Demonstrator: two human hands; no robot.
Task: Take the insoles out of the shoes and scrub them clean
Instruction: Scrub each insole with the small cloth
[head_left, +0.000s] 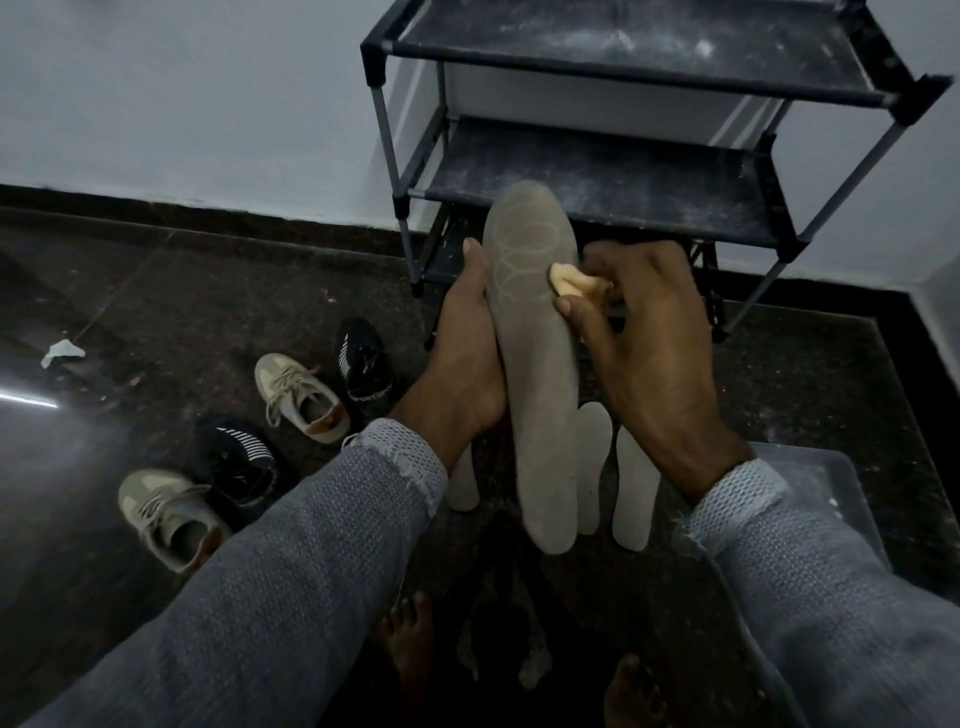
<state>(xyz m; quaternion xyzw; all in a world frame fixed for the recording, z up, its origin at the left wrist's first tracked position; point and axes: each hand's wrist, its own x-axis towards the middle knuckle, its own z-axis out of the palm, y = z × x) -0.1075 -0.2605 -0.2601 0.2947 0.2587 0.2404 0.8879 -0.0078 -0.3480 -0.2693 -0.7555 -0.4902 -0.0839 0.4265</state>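
Observation:
A long grey insole with pale ring marks near its toe stands upright in front of me. My left hand grips its left edge from behind. My right hand pinches a small yellow sponge and presses it against the insole's upper right side. Three paler insoles lie on the dark floor below: one under my left wrist and two to the right of the held insole. Two beige sneakers and two black striped sneakers stand at the left.
A black two-shelf shoe rack with dusty shelves stands against the wall straight ahead. A translucent plastic tub sits under my right forearm. A crumpled white scrap lies far left. My bare feet show at the bottom.

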